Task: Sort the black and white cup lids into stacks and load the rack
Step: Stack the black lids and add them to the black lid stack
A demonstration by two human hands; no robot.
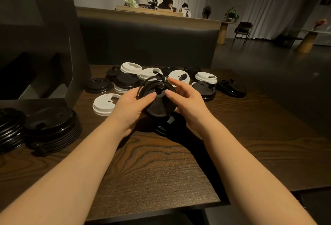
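Observation:
Both hands hold a black cup lid (157, 102) above the middle of the wooden table (161, 171). My left hand (133, 107) grips its left side with the thumb on top. My right hand (186, 99) holds its right side, thumb on top and index finger stretched along the far rim. Beyond the hands lies a loose pile of lids: white lids (179, 76) and black lids (127, 80) mixed together. One white lid (104, 104) lies alone to the left. Two stacks of black lids (52, 128) stand at the table's left edge.
A dark bench seat (148, 44) runs behind the table, and a dark panel (53, 36) rises at the left. Another black lid (232, 88) lies at the pile's right end. People sit at a far counter. The table's near edge (157, 208) is close to me.

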